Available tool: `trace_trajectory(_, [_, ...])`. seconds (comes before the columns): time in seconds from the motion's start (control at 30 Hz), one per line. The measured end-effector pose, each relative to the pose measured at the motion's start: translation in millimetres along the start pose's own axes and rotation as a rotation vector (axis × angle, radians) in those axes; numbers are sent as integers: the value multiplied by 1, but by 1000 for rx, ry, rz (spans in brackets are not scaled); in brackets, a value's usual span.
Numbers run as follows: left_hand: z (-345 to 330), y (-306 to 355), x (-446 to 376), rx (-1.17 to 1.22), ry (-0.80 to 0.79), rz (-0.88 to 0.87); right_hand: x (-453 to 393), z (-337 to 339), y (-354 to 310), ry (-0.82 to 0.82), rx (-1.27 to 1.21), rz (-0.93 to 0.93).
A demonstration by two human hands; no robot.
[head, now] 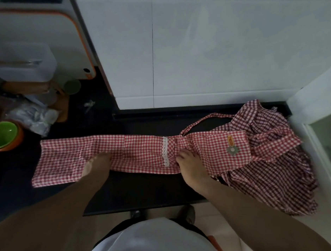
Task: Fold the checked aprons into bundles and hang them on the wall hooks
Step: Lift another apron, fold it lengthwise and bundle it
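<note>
Basically: red-and-white checked cotton apron (123,155) laid as long folded strip on black desk (138,190). Left hand (96,164) pressed flat on it, right hand (188,163) bunching cloth mid-strip. Soft, light, floppy stuff; probably best gripped at folded edges. Darker checked apron (269,168) heaped at right.

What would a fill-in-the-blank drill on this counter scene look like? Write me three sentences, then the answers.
1. The red checked apron lies folded into a long strip on the ____ counter.
2. The left hand and right hand both rest on the ____.
3. The darker checked apron lies crumpled at the ____ end of the counter, opposite the green bowl.

Answers: black; apron; right
</note>
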State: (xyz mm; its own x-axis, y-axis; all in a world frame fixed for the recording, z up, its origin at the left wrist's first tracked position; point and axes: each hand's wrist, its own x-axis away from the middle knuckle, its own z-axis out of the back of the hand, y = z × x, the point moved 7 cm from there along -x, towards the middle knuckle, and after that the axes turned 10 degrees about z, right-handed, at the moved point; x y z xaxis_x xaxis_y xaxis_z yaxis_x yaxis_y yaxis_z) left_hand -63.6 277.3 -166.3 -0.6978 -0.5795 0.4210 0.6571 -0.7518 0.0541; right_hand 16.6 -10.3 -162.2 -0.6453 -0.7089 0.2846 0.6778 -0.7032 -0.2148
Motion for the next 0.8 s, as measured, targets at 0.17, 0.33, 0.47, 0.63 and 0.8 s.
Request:
trace_trajectory(0.17, [-1, -20, 3, 67, -40, 39, 2, 15, 17, -9, -79, -60])
trace_trajectory(0.33, [6, -31, -8, 70, -69, 46, 0, 6, 27, -95, -198, -48])
trace_trajectory(0.47, [11, -51, -29, 37, -180, 66, 0, 20, 33, -179, -457, -137])
trace_trajectory(0.63, [3, -70, -39, -207, -373, 30, -12, 27, 48, -273, -558, -223])
trace_trajectory(0.8, [7, -83, -45, -196, -388, 87, -30, 37, 59, -271, -467, -259])
